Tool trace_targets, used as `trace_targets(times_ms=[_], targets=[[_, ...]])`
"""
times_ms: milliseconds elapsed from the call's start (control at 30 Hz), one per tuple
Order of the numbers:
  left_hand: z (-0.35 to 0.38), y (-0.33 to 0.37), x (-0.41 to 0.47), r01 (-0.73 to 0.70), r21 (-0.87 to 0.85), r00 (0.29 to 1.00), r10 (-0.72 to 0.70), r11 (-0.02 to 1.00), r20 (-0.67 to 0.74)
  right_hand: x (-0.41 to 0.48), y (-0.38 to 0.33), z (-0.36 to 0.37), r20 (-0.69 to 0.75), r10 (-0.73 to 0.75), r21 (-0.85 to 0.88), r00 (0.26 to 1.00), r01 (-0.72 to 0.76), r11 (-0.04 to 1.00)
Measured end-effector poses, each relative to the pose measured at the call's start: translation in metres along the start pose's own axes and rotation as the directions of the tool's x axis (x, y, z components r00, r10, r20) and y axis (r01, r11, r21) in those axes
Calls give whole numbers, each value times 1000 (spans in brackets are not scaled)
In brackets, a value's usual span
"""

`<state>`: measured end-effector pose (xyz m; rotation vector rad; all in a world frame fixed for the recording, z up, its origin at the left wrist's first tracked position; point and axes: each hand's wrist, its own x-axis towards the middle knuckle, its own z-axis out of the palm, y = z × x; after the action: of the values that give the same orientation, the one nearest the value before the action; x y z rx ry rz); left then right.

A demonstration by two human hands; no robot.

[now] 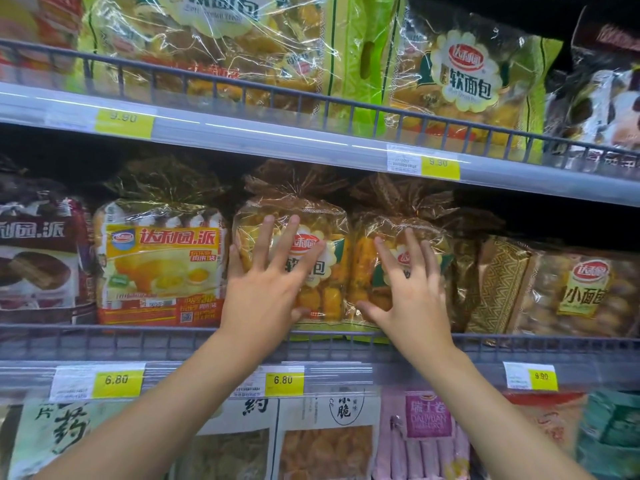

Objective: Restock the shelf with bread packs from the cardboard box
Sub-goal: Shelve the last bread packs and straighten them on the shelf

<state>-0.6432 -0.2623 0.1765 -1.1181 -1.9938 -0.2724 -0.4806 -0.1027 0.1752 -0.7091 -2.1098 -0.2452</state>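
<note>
Two clear bread packs with green and white labels stand upright side by side on the middle shelf [173, 332]. My left hand [266, 289] lies flat on the front of the left bread pack [332, 289], fingers spread and straight. My right hand [408, 292] presses the same way on the right bread pack [363, 268], thumb low near its bottom edge. Both packs sit behind the grey wire rail. The cardboard box is out of view.
A yellow pie pack [161, 268] stands left of my left hand, a dark pack [38, 265] further left. Brown small-bread packs [568, 292] fill the right. Larger bread bags [460, 84] line the upper shelf. Price tags [284, 379] run along the rail; more goods below.
</note>
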Motion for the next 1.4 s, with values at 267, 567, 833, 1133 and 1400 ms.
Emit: trace_targets(times_ms=[267, 567, 833, 1133, 1400], targets=[[-2, 1, -6, 2, 39, 1000, -2, 999, -5, -7, 7, 1, -23, -33, -69, 999, 31, 997], [-26, -1, -3, -33, -5, 989, 33, 999, 147, -5, 4, -14, 59, -6, 21, 998, 5, 1000], [-111, -20, 18, -7, -135, 844, 78, 991, 531, 23, -7, -109, 517, 83, -76, 852, -50, 996], [-220, 3, 36, -72, -366, 656, 320, 928, 683, 11, 3, -268, 745, 327, -234, 581, -231, 944], [-265, 115, 35, -214, -557, 578, 564, 802, 590, -59, 64, -382, 677, 598, -416, 429, -448, 792]])
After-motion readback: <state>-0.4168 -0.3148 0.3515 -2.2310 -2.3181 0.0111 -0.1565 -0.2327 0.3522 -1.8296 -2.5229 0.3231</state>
